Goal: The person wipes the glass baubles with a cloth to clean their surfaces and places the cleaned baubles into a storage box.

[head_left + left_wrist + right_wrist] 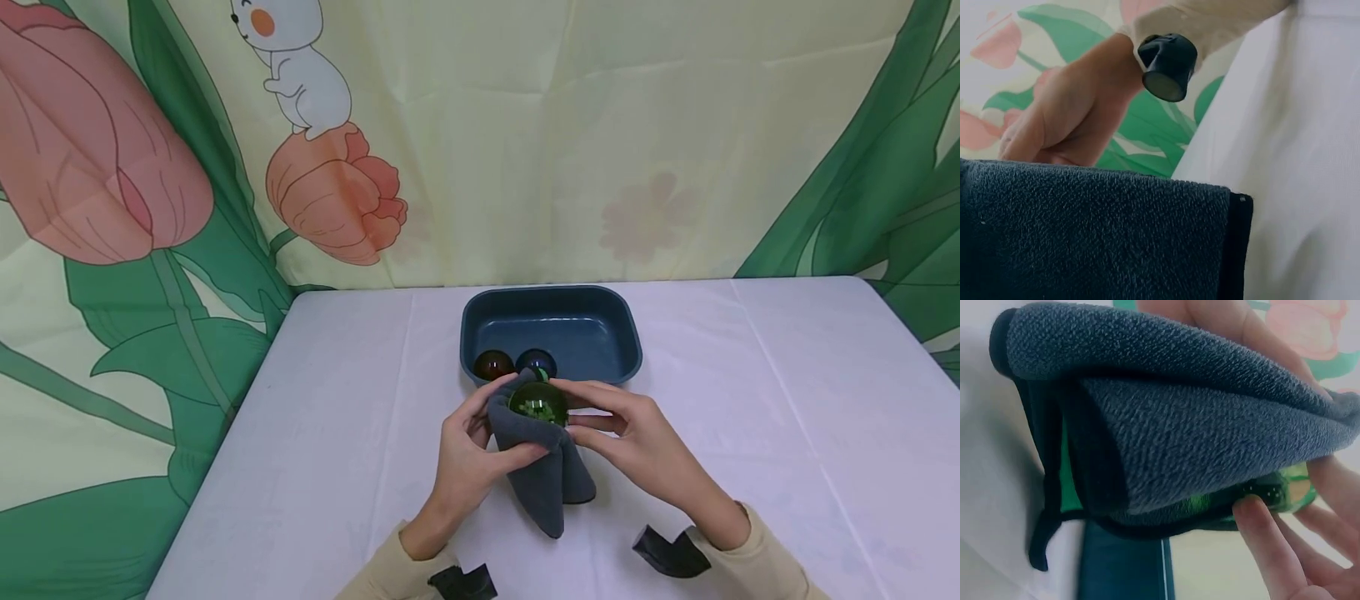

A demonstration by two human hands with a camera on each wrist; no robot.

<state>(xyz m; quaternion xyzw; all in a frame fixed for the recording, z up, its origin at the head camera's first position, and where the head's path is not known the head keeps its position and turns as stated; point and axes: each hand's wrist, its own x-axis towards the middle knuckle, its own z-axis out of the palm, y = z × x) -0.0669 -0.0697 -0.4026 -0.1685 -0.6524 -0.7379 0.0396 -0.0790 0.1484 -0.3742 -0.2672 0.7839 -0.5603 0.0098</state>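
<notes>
A green, see-through glass ball [538,403] sits in a fold of a grey-blue towel [536,483] over the table's middle. My left hand [468,454] grips the towel, thumb in front and fingers behind, so the cloth wraps the ball's left side and underside. From the right, my right hand [630,429] holds the bare side of the ball between thumb and fingers. Two towel ends hang below. In the right wrist view the towel [1179,437] covers most of the ball [1297,487], near a right-hand fingertip [1252,512]. The left wrist view is largely filled by towel [1097,231].
Just beyond the hands stands a dark blue rectangular tray [628,337]. A reddish-brown ball [493,364] and a dark blue ball [537,361] lie in its near left part. White cloth covers the table [360,400]. Behind it hangs a printed curtain [510,167].
</notes>
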